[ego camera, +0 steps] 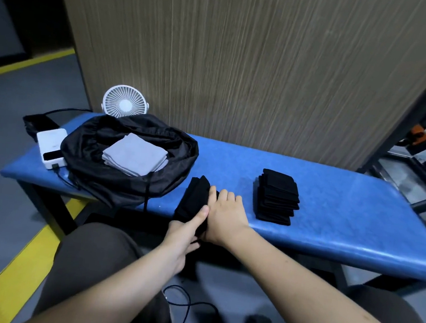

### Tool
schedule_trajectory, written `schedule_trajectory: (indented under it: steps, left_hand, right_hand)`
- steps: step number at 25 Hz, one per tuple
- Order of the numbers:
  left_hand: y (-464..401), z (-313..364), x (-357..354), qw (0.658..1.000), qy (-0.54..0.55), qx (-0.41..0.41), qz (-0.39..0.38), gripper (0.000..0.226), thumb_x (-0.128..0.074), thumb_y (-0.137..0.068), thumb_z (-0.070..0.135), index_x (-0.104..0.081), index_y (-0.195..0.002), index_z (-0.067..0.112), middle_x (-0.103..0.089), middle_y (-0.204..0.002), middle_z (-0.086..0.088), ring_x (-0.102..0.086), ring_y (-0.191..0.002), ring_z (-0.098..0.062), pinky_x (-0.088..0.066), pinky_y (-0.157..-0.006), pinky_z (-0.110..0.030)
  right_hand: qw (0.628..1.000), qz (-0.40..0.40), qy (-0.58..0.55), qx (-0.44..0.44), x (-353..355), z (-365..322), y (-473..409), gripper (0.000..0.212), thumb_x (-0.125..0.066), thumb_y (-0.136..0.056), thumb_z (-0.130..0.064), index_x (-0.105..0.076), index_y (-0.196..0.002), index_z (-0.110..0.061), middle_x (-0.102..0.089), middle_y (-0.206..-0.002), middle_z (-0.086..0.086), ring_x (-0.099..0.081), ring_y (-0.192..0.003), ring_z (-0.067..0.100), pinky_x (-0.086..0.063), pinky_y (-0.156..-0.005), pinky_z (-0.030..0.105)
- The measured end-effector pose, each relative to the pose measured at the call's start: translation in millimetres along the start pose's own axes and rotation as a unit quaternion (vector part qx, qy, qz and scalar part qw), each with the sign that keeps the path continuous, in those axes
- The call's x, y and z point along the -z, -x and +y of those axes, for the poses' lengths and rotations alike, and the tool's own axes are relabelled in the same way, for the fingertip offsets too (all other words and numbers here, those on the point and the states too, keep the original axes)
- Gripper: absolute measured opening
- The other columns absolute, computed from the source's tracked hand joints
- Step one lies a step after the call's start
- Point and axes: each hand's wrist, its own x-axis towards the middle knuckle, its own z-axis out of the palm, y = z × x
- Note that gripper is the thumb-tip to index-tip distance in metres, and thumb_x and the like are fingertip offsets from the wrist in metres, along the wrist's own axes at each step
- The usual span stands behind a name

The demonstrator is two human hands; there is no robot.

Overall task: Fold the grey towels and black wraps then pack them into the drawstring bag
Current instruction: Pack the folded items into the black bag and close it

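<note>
Gripping one bundle of black wraps (194, 200) at the blue tabletop's (333, 199) near edge, the left hand (183, 239) and right hand (223, 214) both clutch it, just right of the drawstring bag (127, 179) holding grey towels (136, 154); another wrap stack (277, 196) sits further right.

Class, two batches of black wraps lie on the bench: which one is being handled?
The black wraps at the bench's front edge, held by both hands; the neat stack of black wraps farther right lies untouched.

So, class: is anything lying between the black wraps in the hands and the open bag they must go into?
Nothing visible does. Both hands, left and right, grip the wraps at the bench's front edge, right beside the bag. Its mouth lies open, with grey towels already inside. Only the drawstring hangs between.
</note>
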Motion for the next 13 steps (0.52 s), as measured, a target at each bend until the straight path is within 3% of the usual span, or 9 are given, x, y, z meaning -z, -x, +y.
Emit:
schedule_trajectory:
  steps: [3, 5, 7, 10, 13]
  left_hand:
    - [2, -3, 1, 0.998, 0.033, -0.05, 0.015, 0.037, -0.076, -0.084, 0.037, -0.07, -0.108, 0.011, -0.075, -0.093, -0.003, -0.069, -0.085, -0.02, -0.056, -0.065, -0.03]
    - [3, -3, 6, 0.996, 0.039, -0.08, 0.007, 0.034, -0.076, -0.085, 0.034, -0.07, -0.113, 0.016, -0.076, -0.101, -0.003, -0.072, -0.096, -0.024, -0.058, -0.073, -0.037]
    - [8, 0, 10, 0.993, 0.029, -0.116, -0.01, 0.036, -0.075, -0.086, 0.032, -0.065, -0.119, 0.021, -0.075, -0.109, 0.0, -0.072, -0.1, -0.02, -0.06, -0.079, -0.043]
    - [21, 13, 15, 0.988, 0.001, -0.147, -0.049, 0.041, -0.074, -0.086, 0.034, -0.056, -0.123, 0.027, -0.072, -0.114, 0.007, -0.071, -0.102, -0.014, -0.058, -0.074, -0.04]
    - [28, 32, 20, 0.981, 0.0, -0.168, -0.103, 0.043, -0.073, -0.087, 0.028, -0.054, -0.126, 0.027, -0.07, -0.12, 0.005, -0.069, -0.108, -0.016, -0.058, -0.084, -0.043]
  right_hand:
    - [0.998, -0.024, -0.061, -0.012, 3, -1, 8, 0.132, -0.068, -0.068, -0.074, -0.001, -0.156, -0.003, -0.043, -0.132, 0.018, -0.043, -0.123, 0.035, -0.034, -0.105, 0.047]
    - [0.989, -0.05, -0.138, -0.012, 10, 6, 16, 0.147, -0.071, -0.054, -0.083, 0.003, -0.158, -0.01, -0.039, -0.138, 0.015, -0.037, -0.131, 0.033, -0.031, -0.109, 0.048]
    - [0.965, -0.092, -0.245, -0.008, 19, 20, 22, 0.148, -0.075, -0.052, -0.082, 0.007, -0.159, -0.021, -0.034, -0.146, 0.011, -0.03, -0.141, 0.031, -0.028, -0.115, 0.047]
    - [0.889, -0.128, -0.44, 0.014, 25, 48, 23, 0.143, -0.081, -0.056, -0.074, 0.009, -0.158, -0.033, -0.024, -0.16, 0.006, -0.024, -0.15, 0.021, -0.025, -0.121, 0.041]
    - [0.78, -0.103, -0.616, 0.019, 27, 63, 18, 0.124, -0.083, -0.065, -0.064, -0.004, -0.158, -0.042, -0.047, -0.149, -0.015, -0.049, -0.132, -0.001, -0.039, -0.113, 0.029]
